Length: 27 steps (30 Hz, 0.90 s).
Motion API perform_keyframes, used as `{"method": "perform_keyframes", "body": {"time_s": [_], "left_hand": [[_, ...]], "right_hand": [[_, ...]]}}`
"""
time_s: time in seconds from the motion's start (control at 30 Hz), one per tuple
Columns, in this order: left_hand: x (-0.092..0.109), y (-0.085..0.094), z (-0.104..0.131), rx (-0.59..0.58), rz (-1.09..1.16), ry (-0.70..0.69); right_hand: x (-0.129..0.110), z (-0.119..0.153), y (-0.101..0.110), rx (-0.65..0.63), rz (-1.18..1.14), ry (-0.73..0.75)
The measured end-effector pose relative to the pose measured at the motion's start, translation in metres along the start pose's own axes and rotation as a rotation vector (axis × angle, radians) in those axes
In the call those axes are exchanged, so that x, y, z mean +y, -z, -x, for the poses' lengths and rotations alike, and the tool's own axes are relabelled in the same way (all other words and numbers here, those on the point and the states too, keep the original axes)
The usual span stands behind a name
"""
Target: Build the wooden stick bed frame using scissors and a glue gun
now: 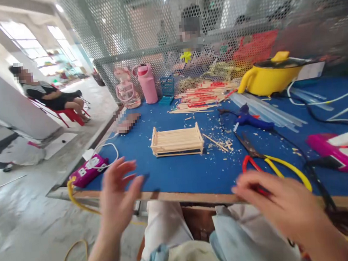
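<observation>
Head view: I have a small pale stick frame (pixel 177 140) standing on the blue worktop (pixel 177 180), around mid-depth and left of centre, with neither hand touching it. My left hand (pixel 116 196) is over the near edge toward the left corner, empty as far as I can see, thumb and fingers apart. My right hand (pixel 275 193) is at the near edge beside the red-and-yellow-handled cutters (pixel 249 146), fingers curled and tips close together; blur and angle keep me from telling whether anything is pinched there. As for progress, the frame looks well advanced to me: slatted bed, raised ends and long side rails are in place and it stands by itself. I can't make out any plain gap, nor judge whether more pieces are due. Loose offcuts (pixel 218 143) lie just off its right end, the blue glue gun (pixel 255 121) lies farther right, and a big heap of red-marked sticks (pixel 203 94) sits toward the far edge. I find no readable brand or label; the purple power strip (pixel 89 171) near the left edge shows only pale patches.
</observation>
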<state>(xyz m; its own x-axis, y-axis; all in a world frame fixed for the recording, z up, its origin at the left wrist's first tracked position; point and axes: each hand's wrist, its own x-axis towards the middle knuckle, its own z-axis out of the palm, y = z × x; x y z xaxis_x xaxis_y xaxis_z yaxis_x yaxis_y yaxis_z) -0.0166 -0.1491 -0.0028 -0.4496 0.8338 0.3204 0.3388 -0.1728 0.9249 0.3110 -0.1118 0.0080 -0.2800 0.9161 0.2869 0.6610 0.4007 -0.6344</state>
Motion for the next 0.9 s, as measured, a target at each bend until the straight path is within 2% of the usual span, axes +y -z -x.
{"method": "perform_keyframes", "body": {"time_s": [0.03, 0.1, 0.17, 0.23, 0.33, 0.43, 0.53, 0.63, 0.67, 0.73, 0.83, 0.9], "left_hand": [[0.005, -0.019, -0.012, -0.120, -0.077, 0.027], [0.000, -0.050, -0.032, -0.236, -0.199, 0.058], [-0.010, -0.068, -0.045, -0.217, -0.241, 0.039], [-0.014, -0.075, -0.052, -0.194, -0.214, 0.026], [-0.001, -0.074, -0.060, -0.213, -0.120, 0.010], [0.022, -0.067, -0.075, -0.287, -0.058, -0.024], [0.040, -0.059, -0.096, -0.373, -0.077, -0.079], [0.050, -0.051, -0.117, -0.417, -0.154, -0.232], [0.052, -0.050, -0.122, -0.465, -0.145, -0.287], [0.055, -0.048, -0.130, -0.645, -0.053, -0.318], [0.058, -0.053, -0.135, -0.928, 0.139, -0.155], [0.060, -0.058, -0.136, -1.007, 0.232, -0.029]], "right_hand": [[-0.007, -0.028, -0.004, -0.022, 0.024, 0.055], [-0.013, -0.075, -0.014, -0.031, 0.122, 0.070], [-0.008, -0.108, -0.022, -0.123, 0.178, 0.115], [0.001, -0.128, -0.025, -0.181, 0.200, 0.158], [0.008, -0.144, -0.017, -0.167, 0.184, 0.144], [0.003, -0.153, 0.002, -0.180, 0.146, 0.097], [-0.013, -0.157, 0.025, -0.268, 0.080, 0.078], [-0.028, -0.156, 0.046, -0.383, -0.004, 0.051], [-0.031, -0.156, 0.052, -0.416, -0.027, 0.035], [-0.033, -0.155, 0.061, -0.463, -0.071, 0.002], [-0.027, -0.156, 0.062, -0.497, -0.121, -0.039], [-0.023, -0.157, 0.058, -0.513, -0.141, -0.064]]}}
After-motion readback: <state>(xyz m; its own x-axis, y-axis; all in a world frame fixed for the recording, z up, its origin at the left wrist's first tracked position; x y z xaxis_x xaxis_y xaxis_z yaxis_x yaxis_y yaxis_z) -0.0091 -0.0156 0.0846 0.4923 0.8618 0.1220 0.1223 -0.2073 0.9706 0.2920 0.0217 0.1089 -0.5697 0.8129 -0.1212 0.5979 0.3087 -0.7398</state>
